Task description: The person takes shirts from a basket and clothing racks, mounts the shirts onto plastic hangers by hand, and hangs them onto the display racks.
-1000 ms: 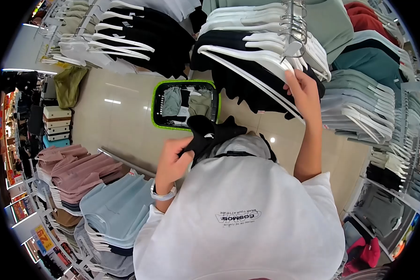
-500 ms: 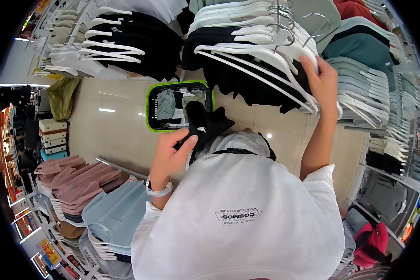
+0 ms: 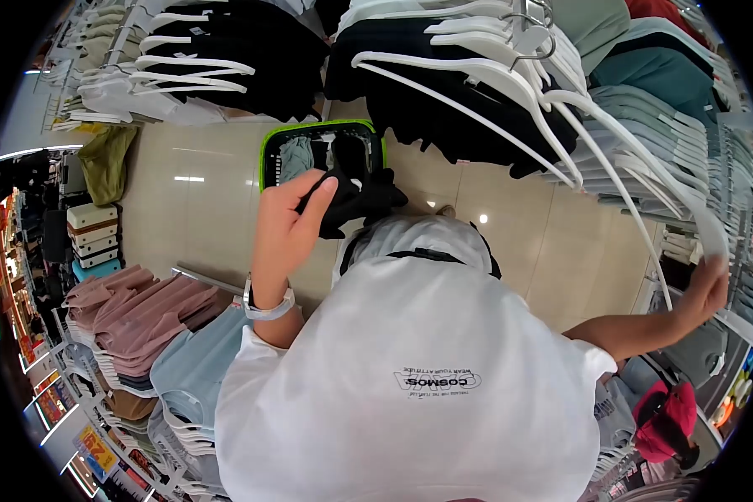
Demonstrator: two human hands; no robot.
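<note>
My left hand [image 3: 297,213] is closed around a bunched black garment [image 3: 343,205], which hangs over the near side of a basket [image 3: 263,159] with a green rim. Far out to the right, my right hand [image 3: 704,289] grips a bare white clothes hanger [image 3: 615,125] by its near end. The hanger stretches back towards the rack of black garments [image 3: 452,100], where several white hangers are in a row. Inside the basket lies grey-green cloth [image 3: 295,157]; the black garment hides part of the contents.
Black clothes [image 3: 268,75] on white hangers fill the rack at upper left. Pink tops [image 3: 142,318] and light blue tops [image 3: 197,360] hang at lower left. Grey-green garments [image 3: 644,125] hang on the right. Stacked cases [image 3: 92,230] stand at far left on the tiled floor.
My right hand has moved from the rack out to the right and towards me, drawing the white hanger away. My left hand has lifted the black garment slightly up and left, nearer the basket.
</note>
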